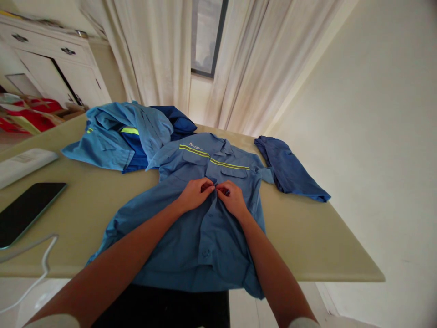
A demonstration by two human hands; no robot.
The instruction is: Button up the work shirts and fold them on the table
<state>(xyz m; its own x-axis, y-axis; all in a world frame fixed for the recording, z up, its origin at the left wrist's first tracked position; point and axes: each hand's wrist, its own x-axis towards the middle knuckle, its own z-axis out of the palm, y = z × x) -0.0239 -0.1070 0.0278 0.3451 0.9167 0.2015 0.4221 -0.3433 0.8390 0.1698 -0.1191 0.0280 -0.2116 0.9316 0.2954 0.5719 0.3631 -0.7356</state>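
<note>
A blue work shirt (174,232) with two yellow chest stripes and two flap pockets lies spread face up, its hem hanging over the table's front edge. At the middle of its front placket, my left hand (197,193) pinches the fabric between thumb and fingers. My right hand (232,197) meets it there, closed on the other side of the placket, the fingertips of both hands nearly touching. Any button between them is hidden by the fingers. Lower down the placket a button (205,252) shows near the hem.
Crumpled blue clothes (116,132) are heaped at the back left, and folded dark blue trousers (290,168) lie at the right. On the left are a phone (29,209), a white box-like device (25,165) and a white cable (44,262). The table (327,250) ends near a wall.
</note>
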